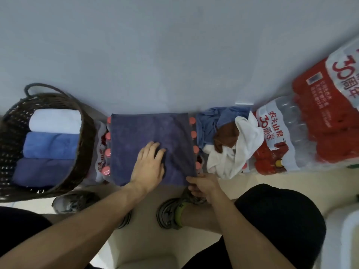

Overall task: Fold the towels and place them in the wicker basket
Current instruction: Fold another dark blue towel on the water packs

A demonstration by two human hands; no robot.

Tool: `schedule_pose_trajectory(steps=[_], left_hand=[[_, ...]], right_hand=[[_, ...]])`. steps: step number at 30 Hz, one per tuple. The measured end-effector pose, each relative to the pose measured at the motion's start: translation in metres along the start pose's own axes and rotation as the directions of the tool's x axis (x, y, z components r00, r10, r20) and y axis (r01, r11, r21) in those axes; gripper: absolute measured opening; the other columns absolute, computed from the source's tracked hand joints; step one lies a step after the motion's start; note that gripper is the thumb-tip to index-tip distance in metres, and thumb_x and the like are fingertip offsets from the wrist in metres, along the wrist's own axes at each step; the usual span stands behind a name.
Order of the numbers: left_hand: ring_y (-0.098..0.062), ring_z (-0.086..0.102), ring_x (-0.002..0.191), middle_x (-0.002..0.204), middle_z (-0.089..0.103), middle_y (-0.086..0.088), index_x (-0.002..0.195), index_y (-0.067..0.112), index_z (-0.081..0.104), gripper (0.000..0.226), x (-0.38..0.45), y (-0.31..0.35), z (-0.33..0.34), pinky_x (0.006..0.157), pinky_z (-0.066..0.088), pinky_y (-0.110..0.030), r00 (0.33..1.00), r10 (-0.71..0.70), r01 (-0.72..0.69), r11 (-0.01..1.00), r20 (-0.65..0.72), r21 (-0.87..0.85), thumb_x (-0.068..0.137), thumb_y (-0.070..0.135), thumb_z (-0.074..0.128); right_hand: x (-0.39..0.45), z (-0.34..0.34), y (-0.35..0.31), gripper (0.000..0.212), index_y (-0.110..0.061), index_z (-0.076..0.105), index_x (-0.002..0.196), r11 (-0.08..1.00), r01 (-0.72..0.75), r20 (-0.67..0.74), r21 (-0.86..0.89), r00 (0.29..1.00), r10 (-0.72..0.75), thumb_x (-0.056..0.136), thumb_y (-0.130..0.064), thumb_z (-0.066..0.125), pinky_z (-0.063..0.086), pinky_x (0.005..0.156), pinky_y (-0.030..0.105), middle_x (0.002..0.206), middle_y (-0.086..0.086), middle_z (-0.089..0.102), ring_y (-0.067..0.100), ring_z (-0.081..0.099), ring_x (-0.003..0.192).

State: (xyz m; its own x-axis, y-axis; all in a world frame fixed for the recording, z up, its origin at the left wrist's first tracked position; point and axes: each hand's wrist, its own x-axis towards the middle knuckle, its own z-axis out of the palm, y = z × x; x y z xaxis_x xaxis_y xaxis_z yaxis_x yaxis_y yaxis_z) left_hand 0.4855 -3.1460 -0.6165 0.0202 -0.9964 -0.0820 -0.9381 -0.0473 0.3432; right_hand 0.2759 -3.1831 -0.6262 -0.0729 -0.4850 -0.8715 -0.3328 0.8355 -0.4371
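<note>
Mid-fold: a purple towel [151,133] lies flat on a shrink-wrapped pack of water bottles [107,144], three towels already in the basket.

The wicker basket [85,136], left of the pack, holds white, blue and purple folded towels side by side, so the task looks roughly half done. A pile of unfolded towels [227,140], blue, brown and white, waits on the right, beside more bottle packs [310,121]. The left hand [148,166] presses flat, fingers spread, on the purple towel; the right hand [202,186] pinches its near right corner. How many layers the towel has is hard to tell, and the basket's left side is cut off.
</note>
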Motion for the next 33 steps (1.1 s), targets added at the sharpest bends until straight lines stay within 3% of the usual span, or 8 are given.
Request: schedule_pose_trajectory(steps=[4,8,13,18,25,28,31,33], left_hand=[[-0.031,0.051,0.106,0.117,0.053,-0.011,0.116,0.013,0.061,0.037,-0.05,-0.028,0.0,0.092,0.045,-0.045,0.987,-0.16,0.16,0.986,-0.002,0.044,0.083,0.028,0.068],[-0.038,0.049,0.102,0.11,0.051,-0.017,0.112,0.012,0.057,0.038,-0.079,-0.065,-0.003,0.086,0.043,-0.049,0.868,-0.496,0.496,0.868,0.004,-0.027,0.082,0.03,0.072],[-0.04,0.055,0.116,0.121,0.058,-0.029,0.119,-0.006,0.051,0.058,-0.084,-0.081,0.004,0.097,0.044,-0.042,0.462,-0.853,0.799,0.28,0.244,-0.532,0.082,0.03,0.077],[-0.03,0.066,0.095,0.099,0.068,-0.012,0.085,0.008,0.063,0.025,-0.07,-0.069,0.004,0.086,0.053,-0.036,0.408,-0.801,0.709,-0.024,0.437,-0.705,0.079,0.022,0.082],[-0.024,0.058,0.078,0.082,0.065,-0.009,0.067,0.011,0.062,0.025,-0.07,-0.076,-0.006,0.08,0.052,-0.033,0.44,-0.764,0.791,0.081,0.472,-0.606,0.082,0.024,0.077],[-0.028,0.06,0.071,0.081,0.065,-0.013,0.065,0.01,0.059,0.025,-0.066,-0.08,-0.018,0.072,0.055,-0.039,0.409,-0.774,0.776,0.017,0.483,-0.63,0.081,0.02,0.076],[-0.03,0.061,0.055,0.074,0.064,-0.017,0.078,0.004,0.058,0.02,-0.071,-0.082,-0.033,0.041,0.051,-0.03,0.356,-0.746,0.769,-0.109,0.563,-0.63,0.084,0.017,0.072],[-0.026,0.057,0.045,0.067,0.061,-0.016,0.081,0.0,0.058,0.018,-0.077,-0.087,-0.039,0.038,0.047,-0.025,0.36,-0.755,0.802,-0.048,0.547,-0.595,0.085,0.013,0.07]], right_hand=[[-0.005,-0.002,-0.015,0.013,0.0,0.057,0.089,0.983,0.181,-0.092,0.014,0.979,-0.179,0.094,-0.011,0.062,0.046,0.045,0.029,0.08,0.008,0.058,0.019,0.052,0.042],[-0.011,-0.002,-0.02,0.017,0.001,0.055,0.099,0.955,0.283,-0.205,0.085,0.943,-0.261,0.096,-0.015,0.06,0.041,0.054,0.034,0.077,0.017,0.057,0.022,0.046,0.049],[-0.025,0.008,-0.016,0.009,-0.008,0.052,0.104,0.916,0.337,-0.144,0.217,0.939,-0.311,0.099,-0.014,0.057,0.045,0.062,0.038,0.084,0.014,0.058,0.019,0.05,0.061],[-0.028,0.009,-0.012,0.011,-0.008,0.048,0.11,0.931,0.345,-0.14,0.123,0.934,-0.328,0.1,-0.003,0.047,0.045,0.056,0.036,0.096,0.014,0.058,0.02,0.049,0.059],[-0.033,0.005,-0.003,0.015,-0.009,0.061,0.091,0.946,0.31,-0.1,-0.098,0.942,-0.319,0.096,0.001,0.052,0.043,0.052,0.027,0.099,0.013,0.06,0.019,0.053,0.067],[-0.031,0.004,0.0,0.006,-0.005,0.062,0.098,0.972,0.234,-0.096,-0.012,0.968,-0.234,0.094,-0.002,0.06,0.042,0.052,0.03,0.082,0.013,0.061,0.019,0.051,0.06],[-0.031,0.004,0.001,0.004,-0.006,0.062,0.093,0.983,0.138,-0.076,0.125,0.989,-0.129,0.092,-0.007,0.066,0.042,0.054,0.032,0.071,0.011,0.057,0.019,0.047,0.057],[-0.031,0.004,0.002,0.005,-0.007,0.061,0.09,0.981,0.095,-0.086,0.167,0.993,-0.081,0.092,-0.01,0.066,0.043,0.054,0.031,0.073,0.011,0.057,0.018,0.048,0.057]])
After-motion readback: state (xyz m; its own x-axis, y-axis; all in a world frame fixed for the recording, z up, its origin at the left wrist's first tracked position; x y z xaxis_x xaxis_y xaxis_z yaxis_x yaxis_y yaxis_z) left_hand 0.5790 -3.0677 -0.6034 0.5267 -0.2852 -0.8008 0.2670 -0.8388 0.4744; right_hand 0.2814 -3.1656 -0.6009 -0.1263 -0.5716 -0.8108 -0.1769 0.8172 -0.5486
